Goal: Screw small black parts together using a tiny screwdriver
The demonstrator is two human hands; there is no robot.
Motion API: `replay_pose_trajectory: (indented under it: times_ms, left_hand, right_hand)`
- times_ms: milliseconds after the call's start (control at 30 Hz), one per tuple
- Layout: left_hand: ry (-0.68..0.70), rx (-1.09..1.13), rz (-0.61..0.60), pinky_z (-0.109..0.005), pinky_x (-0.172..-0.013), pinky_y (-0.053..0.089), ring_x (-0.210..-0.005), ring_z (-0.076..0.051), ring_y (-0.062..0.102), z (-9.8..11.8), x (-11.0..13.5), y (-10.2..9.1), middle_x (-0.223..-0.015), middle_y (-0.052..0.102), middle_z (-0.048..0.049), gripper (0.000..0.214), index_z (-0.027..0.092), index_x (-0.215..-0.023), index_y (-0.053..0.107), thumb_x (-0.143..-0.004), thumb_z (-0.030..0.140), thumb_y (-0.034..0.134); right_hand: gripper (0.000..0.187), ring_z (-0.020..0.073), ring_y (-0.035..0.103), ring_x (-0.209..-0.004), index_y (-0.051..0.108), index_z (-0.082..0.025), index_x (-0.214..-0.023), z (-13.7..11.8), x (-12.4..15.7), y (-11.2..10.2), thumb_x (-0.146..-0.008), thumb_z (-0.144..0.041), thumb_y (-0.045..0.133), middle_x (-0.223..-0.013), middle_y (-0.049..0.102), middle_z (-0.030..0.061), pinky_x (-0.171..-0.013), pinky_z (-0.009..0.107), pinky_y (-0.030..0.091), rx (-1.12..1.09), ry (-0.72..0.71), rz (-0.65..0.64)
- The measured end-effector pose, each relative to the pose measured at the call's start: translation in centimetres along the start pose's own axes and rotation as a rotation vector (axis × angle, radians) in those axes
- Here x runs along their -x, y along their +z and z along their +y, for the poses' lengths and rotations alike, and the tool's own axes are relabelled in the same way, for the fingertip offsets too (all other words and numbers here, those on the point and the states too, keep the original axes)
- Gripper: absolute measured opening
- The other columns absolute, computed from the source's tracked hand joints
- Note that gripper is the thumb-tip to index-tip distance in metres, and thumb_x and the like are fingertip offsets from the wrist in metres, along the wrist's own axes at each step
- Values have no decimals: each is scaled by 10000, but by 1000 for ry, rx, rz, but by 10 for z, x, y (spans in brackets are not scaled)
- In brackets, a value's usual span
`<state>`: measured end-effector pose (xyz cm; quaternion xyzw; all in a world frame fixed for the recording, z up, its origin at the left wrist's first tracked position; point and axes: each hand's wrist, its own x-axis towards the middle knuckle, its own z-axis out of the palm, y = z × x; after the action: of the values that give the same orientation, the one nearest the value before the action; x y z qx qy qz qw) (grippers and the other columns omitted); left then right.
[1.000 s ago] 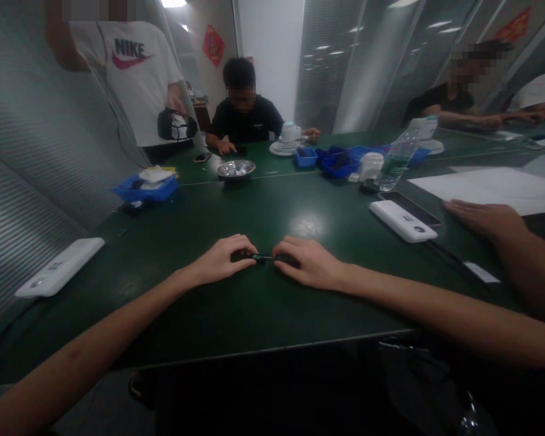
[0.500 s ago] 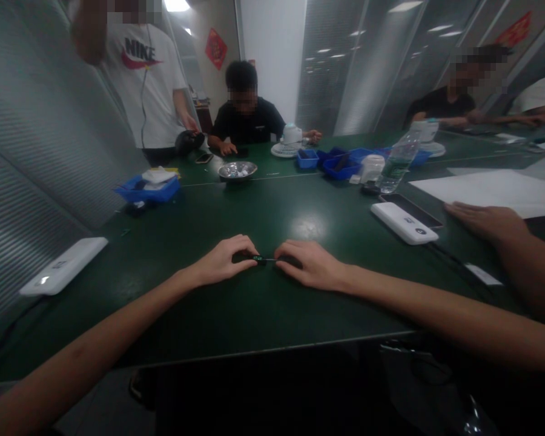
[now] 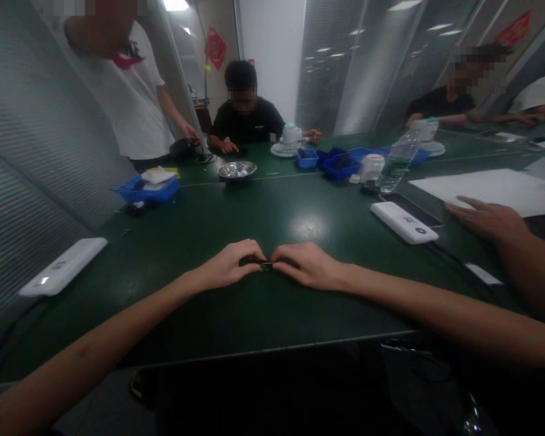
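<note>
My left hand (image 3: 234, 264) and my right hand (image 3: 306, 266) rest on the dark green table (image 3: 254, 315), fingertips nearly touching. Both are closed in a pinch on a small dark part (image 3: 266, 264) that lies between them on the table top. Only a sliver of that part shows between the fingers. It is too small and dark to name.
A white power bank (image 3: 402, 221) lies right of my hands, another (image 3: 62, 274) at the left edge. A co-worker's hand (image 3: 490, 219) rests flat at the right by white paper (image 3: 490, 189). Farther back stand a metal bowl (image 3: 236, 171), blue bins (image 3: 148, 189), a water bottle (image 3: 399, 158).
My two hands have drawn closer together, so the small part between them is now almost covered. The standing person at the back left has leaned over the table.
</note>
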<state>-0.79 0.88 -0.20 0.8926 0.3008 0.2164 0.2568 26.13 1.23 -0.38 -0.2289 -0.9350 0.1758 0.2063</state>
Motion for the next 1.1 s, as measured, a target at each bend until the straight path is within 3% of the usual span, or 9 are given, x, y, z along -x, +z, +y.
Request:
replay_pose_trajectory:
  times_ms: [200, 367, 600, 700, 833, 900, 1100]
  left_hand:
    - [-30, -18, 1, -299, -767, 463, -888, -183, 583, 5, -3, 2, -992, 621, -61, 191, 168, -1056, 657, -977, 339, 628]
    - [-43, -71, 7, -321, -807, 480, -941, -199, 584, 5, -1, 0, -1032, 627, -68, 188, 179, -1072, 659, -978, 335, 613]
    - [-100, -210, 127, -394, -876, 512, -1042, -244, 584, 0, 3, -2, -1146, 639, -93, 254, 200, -1168, 645, -966, 345, 592]
    - [32, -318, 137, -455, -987, 472, -1165, -269, 557, 7, 4, -3, -1263, 621, -114, 322, 205, -1278, 620, -967, 261, 561]
    - [355, -418, -77, -486, -1057, 430, -1268, -289, 526, 17, 7, -1, -1349, 613, -120, 434, 216, -1330, 624, -915, 130, 532]
    - [447, -439, -161, -492, -1054, 440, -1271, -298, 533, 17, 8, 0, -1369, 611, -124, 487, 212, -1340, 627, -876, 101, 535]
    - [424, -498, -155, -485, -1025, 483, -1234, -291, 569, -7, 12, -13, -1354, 621, -142, 535, 199, -1396, 607, -877, 97, 529]
  right_hand:
    - [199, 164, 618, -785, 612, -192, -1122, -2, -2, 2, -1044, -340, 503, -988, 683, 57, -698, 283, 435, 47, 52, 24]
    - [203, 172, 624, -803, 629, -191, -1120, -1, -2, 1, -1031, -333, 514, -990, 684, 61, -719, 292, 448, 48, 74, 65]
    - [154, 147, 596, -709, 655, -191, -1047, 4, 2, -2, -978, -297, 566, -884, 689, 28, -662, 277, 423, 23, 179, 180]
    - [164, 143, 595, -706, 657, -196, -1048, 6, 2, -2, -983, -313, 561, -875, 686, 20, -654, 271, 417, 14, 220, 209]
    - [161, 144, 598, -702, 662, -196, -1023, 7, 2, -1, -981, -316, 563, -860, 689, 19, -652, 270, 415, 9, 242, 225]
    - [160, 144, 599, -699, 662, -196, -1011, 8, 2, 0, -979, -318, 564, -854, 690, 19, -658, 272, 417, 13, 243, 229]
    - [166, 151, 602, -714, 662, -195, -1026, 5, 2, -1, -977, -319, 563, -875, 695, 26, -671, 281, 421, 25, 255, 211]
